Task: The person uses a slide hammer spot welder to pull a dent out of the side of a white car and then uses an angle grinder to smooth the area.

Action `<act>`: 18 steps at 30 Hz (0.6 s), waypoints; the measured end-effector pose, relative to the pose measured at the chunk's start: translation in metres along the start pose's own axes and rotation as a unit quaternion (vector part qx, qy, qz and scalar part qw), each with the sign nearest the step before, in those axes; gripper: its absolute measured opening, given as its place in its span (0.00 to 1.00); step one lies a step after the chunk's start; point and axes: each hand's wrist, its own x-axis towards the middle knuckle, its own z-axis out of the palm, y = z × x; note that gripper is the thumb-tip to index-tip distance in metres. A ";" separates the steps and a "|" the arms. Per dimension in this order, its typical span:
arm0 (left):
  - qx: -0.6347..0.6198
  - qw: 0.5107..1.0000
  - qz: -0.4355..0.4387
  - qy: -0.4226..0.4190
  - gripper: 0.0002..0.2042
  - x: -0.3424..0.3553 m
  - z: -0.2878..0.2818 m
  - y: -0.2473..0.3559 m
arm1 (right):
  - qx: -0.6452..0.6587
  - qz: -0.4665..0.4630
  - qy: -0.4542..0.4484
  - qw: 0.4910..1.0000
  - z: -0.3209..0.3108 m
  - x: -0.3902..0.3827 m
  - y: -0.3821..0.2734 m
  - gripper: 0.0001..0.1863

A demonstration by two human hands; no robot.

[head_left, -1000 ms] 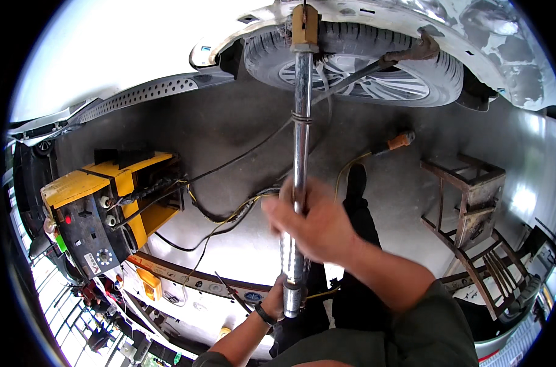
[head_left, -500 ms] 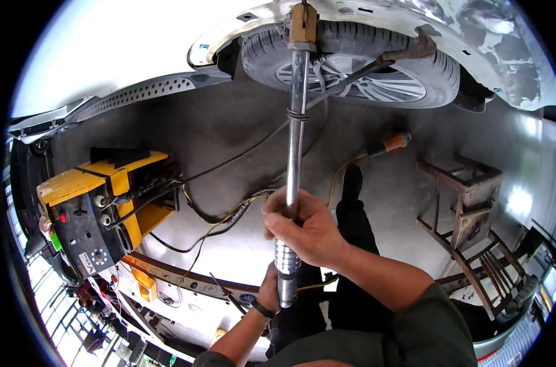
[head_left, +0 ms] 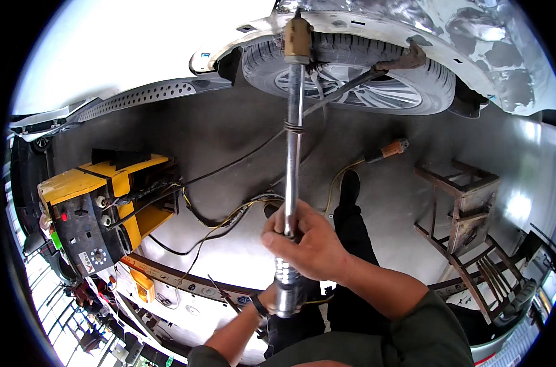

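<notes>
A long chrome slide hammer [head_left: 294, 162] with a brass-coloured head [head_left: 298, 41] reaches from my hands up to the car's white body panel [head_left: 226, 43], above the wheel. Its thin tip is at the bare-metal area; I cannot tell whether it touches. My right hand [head_left: 311, 241] is closed round it at the upper end of the ribbed metal weight [head_left: 286, 272]. Lower down, my left hand [head_left: 268, 298] wraps the bottom end, partly hidden behind the metal. A coil of dark wire or cord circles the shaft midway.
The tyre and spoked wheel [head_left: 388, 95] stand beyond the shaft. A brownish clamp-like piece [head_left: 403, 60] on a black cable hangs at the wheel arch. On the left is a yellow and black machine [head_left: 76, 223] with cables. An orange power tool [head_left: 393, 148] and a stool [head_left: 473, 196] are at right.
The slide hammer and my right hand have come slightly lower in view, toward me. My left hand has shifted a little along the bottom end. The view itself has moved slightly.
</notes>
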 end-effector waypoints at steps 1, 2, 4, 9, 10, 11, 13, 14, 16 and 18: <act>0.100 0.975 0.137 0.147 0.18 0.014 0.045 -0.004 | -0.003 0.004 0.008 1.000 -0.009 0.000 0.003 0.15; 0.227 0.888 0.227 0.329 0.16 0.022 0.093 -0.008 | 0.015 0.038 0.014 0.999 -0.016 0.000 0.003 0.13; 0.264 0.839 0.306 0.365 0.17 0.039 0.085 -0.028 | 0.029 0.052 0.012 0.998 -0.016 0.001 0.002 0.12; -0.016 0.997 -0.043 -0.060 0.18 0.020 0.044 -0.001 | 0.036 0.057 0.028 0.997 -0.006 -0.008 -0.006 0.12; 0.012 0.996 -0.066 -0.053 0.19 0.016 0.035 0.000 | -0.019 0.036 0.039 0.998 -0.001 -0.010 -0.010 0.12; 0.030 0.996 -0.075 -0.027 0.18 0.013 0.032 -0.002 | -0.073 0.014 0.051 0.996 0.002 -0.010 -0.013 0.12; 0.064 0.993 -0.098 0.022 0.18 0.010 0.028 -0.004 | -0.062 0.018 0.054 0.996 0.002 -0.009 -0.013 0.10; -0.024 0.997 -0.016 0.076 0.20 0.011 0.018 -0.013 | -0.023 0.031 0.049 0.998 -0.001 -0.007 -0.008 0.10; 0.227 0.925 0.175 0.250 0.20 0.017 0.046 -0.021 | 0.061 0.069 0.038 0.995 -0.010 0.000 -0.001 0.11; 0.518 0.705 0.251 0.415 0.22 0.022 0.078 -0.020 | 0.092 0.082 0.042 0.992 -0.017 0.001 0.011 0.11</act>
